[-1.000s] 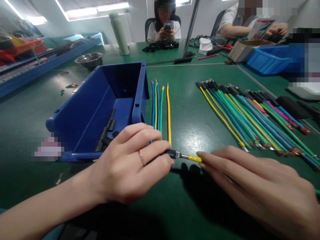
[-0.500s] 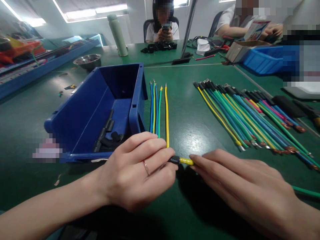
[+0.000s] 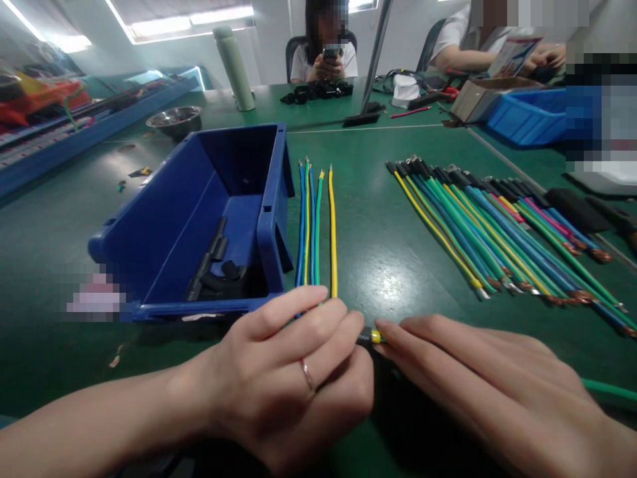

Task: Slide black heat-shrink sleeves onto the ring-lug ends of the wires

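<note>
My left hand [image 3: 293, 372] is closed around a short black heat-shrink tube [image 3: 365, 336] with pale print on it; most of the tube is hidden by the fingers. Out of the tube's right end comes a wire [image 3: 377, 336], yellow with some green. My right hand [image 3: 488, 378] pinches this wire just beside the tube, fingertips pressed together. A green length of wire [image 3: 610, 390] shows beyond the right wrist. Just past my left fingers lie several blue, green and striped wires [image 3: 312, 232] and one yellow wire [image 3: 333, 232].
A deep blue bin [image 3: 164, 226] with black tubes [image 3: 219, 265] stands at left. On the right lies a row of coloured wires [image 3: 478, 232] with black sleeved ends. Behind are a metal bowl [image 3: 174, 121], a bottle [image 3: 233, 70], a light-blue bin [image 3: 532, 116] and two people.
Both hands have come slightly lower, and my left hand has shifted right. Less of the yellow length now shows between the black tube and my right fingertips.
</note>
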The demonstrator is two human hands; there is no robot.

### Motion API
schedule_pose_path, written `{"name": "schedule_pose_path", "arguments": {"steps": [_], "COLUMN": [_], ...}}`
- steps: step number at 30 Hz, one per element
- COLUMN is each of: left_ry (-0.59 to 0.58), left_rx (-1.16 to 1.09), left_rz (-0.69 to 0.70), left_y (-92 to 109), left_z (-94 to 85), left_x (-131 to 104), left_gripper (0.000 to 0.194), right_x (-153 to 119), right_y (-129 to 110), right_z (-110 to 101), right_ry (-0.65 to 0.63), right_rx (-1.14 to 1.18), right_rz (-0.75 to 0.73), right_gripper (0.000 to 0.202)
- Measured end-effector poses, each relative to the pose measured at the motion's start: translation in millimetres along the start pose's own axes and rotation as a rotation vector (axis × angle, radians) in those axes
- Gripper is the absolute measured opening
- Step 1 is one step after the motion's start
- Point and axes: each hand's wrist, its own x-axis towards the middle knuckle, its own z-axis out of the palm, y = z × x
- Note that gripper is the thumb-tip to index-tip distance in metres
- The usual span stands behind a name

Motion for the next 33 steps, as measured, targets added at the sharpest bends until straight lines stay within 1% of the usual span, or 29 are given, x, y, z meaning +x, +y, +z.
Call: {"name": "schedule_pose_path", "arguments": {"steps": [2, 4, 5, 7, 9, 12, 14, 17, 22, 24, 26, 30, 33], "left_ry": [0.016, 0.014, -0.005, -0.010, 0.017, 0.048, 0.033, 0.043, 0.043, 0.011, 0.003, 0.054, 0.052], "left_rx": [0.046, 0.112, 0.135, 0.150, 0.135, 0.102, 0.069, 0.048, 0.037, 0.033, 0.025, 0.017, 0.015], "left_rz": [-0.080, -0.152, -0.184, -0.222, -0.239, -0.227, -0.236, -0.246, -0.239, -0.247, -0.235, -0.196, -0.204], "left_y": [-2, -5, -7, -10, -11, -9, -9, -8, -7, -7, -7, -9, -9], "left_z": [-1.5, -2.7, -2.9, -1.6, 1.4, 5.7, 7.0, 7.1, 5.4, 4.3, 3.9, 5.8, 7.2], "left_x": [3, 5, 6, 6, 5, 2, 2, 1, 2, 3, 4, 3, 2], "left_gripper": [0.024, 0.023, 0.022, 0.017, 0.012, 0.015, 0.016, 0.015, 0.017, 0.017, 0.017, 0.022, 0.024], "right_x": [2, 4, 4, 1, -5, -16, -20, -18, -14, -13, -11, -1, 3], "right_y": [6, 13, 16, 21, 22, 20, 18, 18, 17, 16, 15, 15, 16], "right_z": [-2, -3, -4, -4, -3, -1, -1, 0, 1, 0, -1, -3, -2], "right_ry": [0.007, 0.021, 0.022, 0.017, -0.003, -0.037, -0.056, -0.071, -0.094, -0.089, -0.079, -0.039, -0.005], "right_rx": [-0.018, -0.040, -0.048, -0.054, -0.047, 0.012, 0.050, 0.082, 0.079, 0.071, 0.068, 0.016, -0.034], "right_rz": [0.013, 0.024, 0.024, 0.024, 0.033, 0.063, 0.067, 0.075, 0.109, 0.090, 0.057, 0.004, -0.047], "right_gripper": [0.039, 0.036, 0.035, 0.033, 0.032, 0.035, 0.038, 0.042, 0.042, 0.041, 0.039, 0.035, 0.033]}}
